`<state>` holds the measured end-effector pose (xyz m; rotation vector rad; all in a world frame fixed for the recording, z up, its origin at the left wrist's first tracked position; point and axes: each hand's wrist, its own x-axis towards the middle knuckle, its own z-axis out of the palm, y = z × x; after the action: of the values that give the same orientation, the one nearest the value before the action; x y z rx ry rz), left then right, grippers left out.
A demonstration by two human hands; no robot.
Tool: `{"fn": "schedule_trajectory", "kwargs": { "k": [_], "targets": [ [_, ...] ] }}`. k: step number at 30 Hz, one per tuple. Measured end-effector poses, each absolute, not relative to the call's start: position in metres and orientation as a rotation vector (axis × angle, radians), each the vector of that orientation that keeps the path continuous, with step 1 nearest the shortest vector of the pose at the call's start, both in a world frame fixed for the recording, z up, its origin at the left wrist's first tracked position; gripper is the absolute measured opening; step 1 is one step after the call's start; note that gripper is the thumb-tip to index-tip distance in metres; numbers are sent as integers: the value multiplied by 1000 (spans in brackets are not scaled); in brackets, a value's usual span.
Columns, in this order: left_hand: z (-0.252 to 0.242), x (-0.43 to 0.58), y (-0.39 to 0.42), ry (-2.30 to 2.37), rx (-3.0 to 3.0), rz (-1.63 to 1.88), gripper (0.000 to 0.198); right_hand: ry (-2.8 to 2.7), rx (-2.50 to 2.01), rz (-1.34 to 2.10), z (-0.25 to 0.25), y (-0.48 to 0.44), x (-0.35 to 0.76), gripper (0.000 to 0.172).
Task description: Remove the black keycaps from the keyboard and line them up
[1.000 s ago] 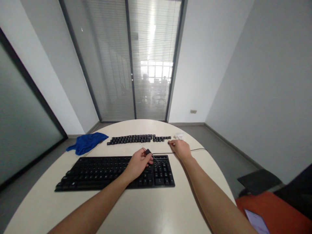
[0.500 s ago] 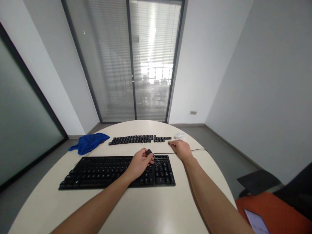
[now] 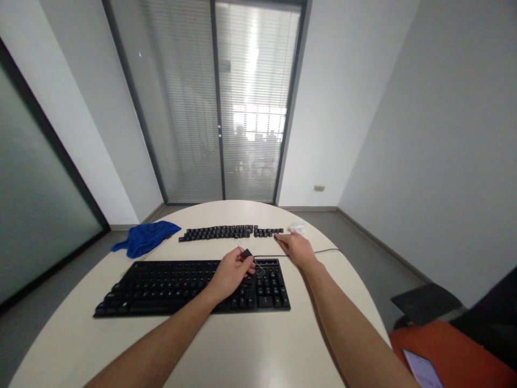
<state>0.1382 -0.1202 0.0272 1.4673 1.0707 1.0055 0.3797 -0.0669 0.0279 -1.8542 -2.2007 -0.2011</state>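
Observation:
A black keyboard lies across the table in front of me. My left hand is closed round a keycap puller with a black handle; its wire loops stick out at both ends, one over the number pad side. Beyond the keyboard, loose black keycaps form rows, with a smaller group of keycaps to their right. At the near right end of that smaller group, my right hand pinches a small black keycap at the table surface. My fingers partly hide it.
A crumpled blue cloth lies at the table's left edge. Behind my right hand is some white crumpled material. A thin black cable runs off to the right. An orange chair seat carries a phone.
My right hand has shifted slightly left with the keycap, closer to the small keycap group. The left hand stays nearly still with the puller.

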Motion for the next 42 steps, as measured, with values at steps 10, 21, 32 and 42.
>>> {"fn": "schedule_trajectory", "kwargs": {
  "k": [10,21,32,42],
  "targets": [
    [29,138,-122,1076,1458,995,24,-2215,-1724,-127,26,-67,382,34],
    [27,138,-122,1063,1475,989,25,-2213,-1726,-133,23,-64,381,36],
    [27,137,-122,1061,1494,979,27,-2209,-1690,-98,19,-61,383,34],
    [29,138,-123,1039,1480,976,28,-2206,-1690,-88,23,-63,382,36]
  ]
}}
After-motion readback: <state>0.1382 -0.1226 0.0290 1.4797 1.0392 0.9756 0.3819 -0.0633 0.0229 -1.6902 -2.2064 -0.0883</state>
